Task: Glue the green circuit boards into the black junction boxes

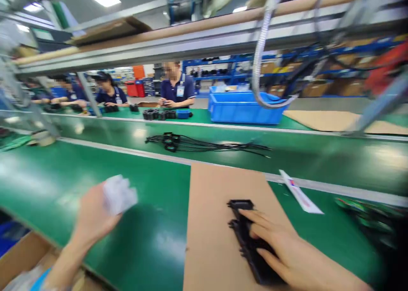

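Note:
My left hand [94,212], blurred by motion, is closed around a crumpled white wad [119,194] above the green bench; whether it is paper or thin plastic I cannot tell. On a brown cardboard sheet [208,223] lies a long black plastic housing [245,240] with small lugs along its left side. My right hand [280,244] reaches over it from the right, with bent fingers and thumb gripping its top. Part of the housing is hidden under that hand.
Black cables [204,144] lie beyond the cardboard. A white printed strip [301,193] and green circuit boards [366,212] are at right. A blue bin [247,107] stands at the back, a metal hose [257,70] hangs before it. An open carton [28,257] sits lower left. Co-workers sit opposite.

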